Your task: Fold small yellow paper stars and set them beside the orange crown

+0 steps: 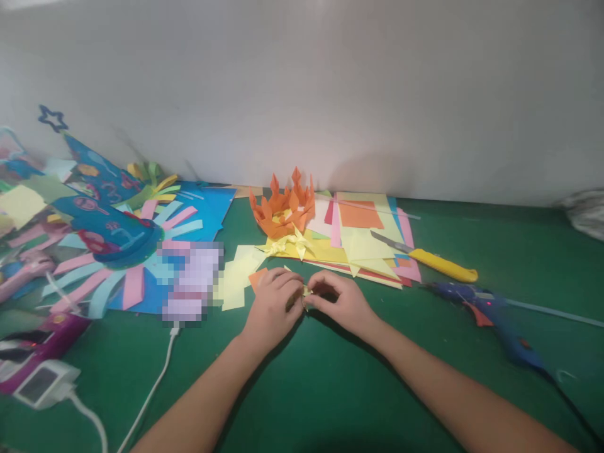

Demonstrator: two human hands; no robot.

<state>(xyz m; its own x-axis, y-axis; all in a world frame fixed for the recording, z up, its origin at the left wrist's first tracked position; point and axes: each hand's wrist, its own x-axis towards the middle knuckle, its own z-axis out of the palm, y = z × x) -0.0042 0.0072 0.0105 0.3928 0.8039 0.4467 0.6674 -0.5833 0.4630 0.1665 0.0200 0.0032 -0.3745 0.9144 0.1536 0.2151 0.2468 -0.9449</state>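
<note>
A small folded piece of yellow paper (306,292) is pinched between my two hands, mostly covered by the fingers. My left hand (278,305) grips it from the left and my right hand (340,302) from the right, both low over the green table (358,390). Beyond them stands an orange folded-paper crown (283,211). Yellow folded paper shapes (287,244) lie in front of the crown. Pale yellow sheets (234,283) rest left of my left hand, and an orange piece (257,279) lies partly behind it.
Stacked coloured paper (368,245) lies behind my hands. To the right are a yellow utility knife (443,264), blade exposed, and a blue glue gun (500,321). At left are a decorated blue paper hat (113,229), a pixelated device (193,283) and a white cable (158,384).
</note>
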